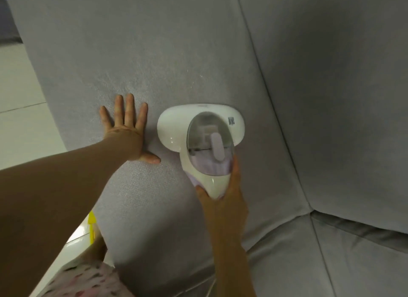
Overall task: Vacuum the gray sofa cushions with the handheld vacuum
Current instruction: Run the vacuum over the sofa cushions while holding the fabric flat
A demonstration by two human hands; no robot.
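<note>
A white handheld vacuum (176, 128) with a clear dust cup and a lilac latch lies head-down on the gray sofa cushion (136, 53). My right hand (225, 195) grips its rear handle from below, thumb on the left side and fingers up the right side. My left hand (125, 131) presses flat on the cushion just left of the vacuum head, fingers spread and straight, thumb pointing toward the vacuum. A small gap separates the thumb from the vacuum.
A second gray cushion (342, 98) lies to the right across a seam, with more cushions (298, 263) at the lower right. White tiled floor (19, 111) shows at the left. A yellow object (92, 226) peeks out beside the sofa, near my patterned clothing (88, 279).
</note>
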